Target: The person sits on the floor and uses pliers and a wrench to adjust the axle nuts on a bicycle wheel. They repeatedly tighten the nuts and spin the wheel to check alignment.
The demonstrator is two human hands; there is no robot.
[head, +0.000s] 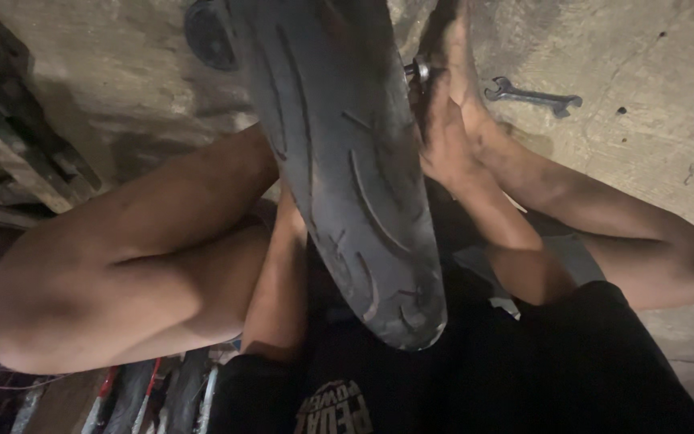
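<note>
The right hand [443, 133] reaches up at one o'clock, fingers closed on a metal tool [419, 72] beside the tyre [347, 161]; the left hand is hidden behind it, grip unreadable.

You have one big black tire [347, 161], one wrench [533, 97] on the floor, and one hand [446, 137] showing.

Obstacle: dark grooved rubber tyre [347, 161] fills the middle.
Free room: bare concrete floor [644, 161] around the grey double-ended spanner [533, 97].
</note>
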